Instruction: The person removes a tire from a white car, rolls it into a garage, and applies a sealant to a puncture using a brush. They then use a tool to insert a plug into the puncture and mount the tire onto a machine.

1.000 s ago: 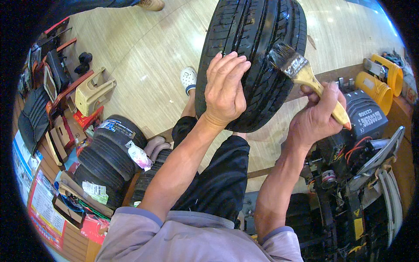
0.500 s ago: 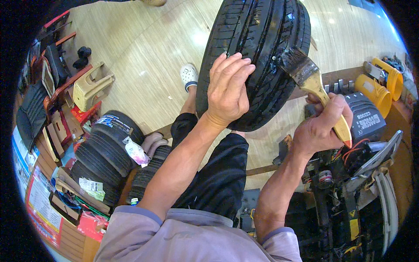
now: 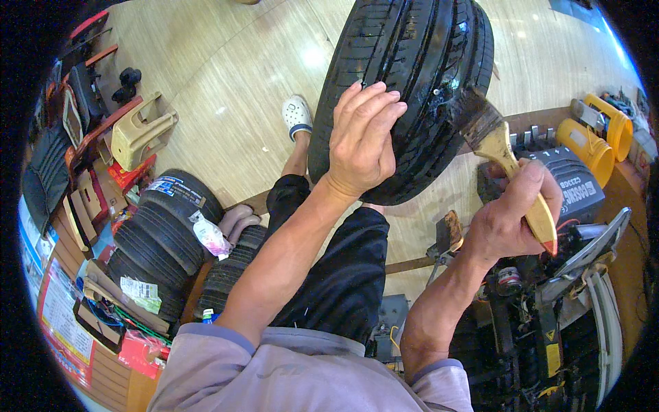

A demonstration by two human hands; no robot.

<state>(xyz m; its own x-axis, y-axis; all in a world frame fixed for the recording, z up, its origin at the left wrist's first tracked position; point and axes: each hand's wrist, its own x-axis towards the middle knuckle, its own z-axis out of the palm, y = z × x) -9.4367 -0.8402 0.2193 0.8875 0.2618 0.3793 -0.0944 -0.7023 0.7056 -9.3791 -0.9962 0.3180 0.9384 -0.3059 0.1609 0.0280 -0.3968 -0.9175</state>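
Note:
A black car tyre (image 3: 422,130) stands before me, its tread facing up toward me and shiny as if wet in places. My left hand (image 3: 364,137) rests on the tread with its fingers stretched out. In my right hand (image 3: 511,220) is a flat paintbrush (image 3: 500,147) with a pale wooden handle and a red tip. Its dark bristles touch, or nearly touch, the tyre's right side; exact contact is hard to tell. A small bright round spot shows on the tread beside the bristles.
Several tyres (image 3: 161,233) are stacked at the left, near a beige plastic stool (image 3: 142,134). To the right are yellow buckets (image 3: 583,147), a dark grey battery-like box (image 3: 566,180) and dark machinery (image 3: 528,329). Someone's foot in a white clog (image 3: 296,113) shows beyond my left arm.
My right hand and the paintbrush have moved slightly right and down. The tyre has shifted a little to the right, with my left hand still on it.

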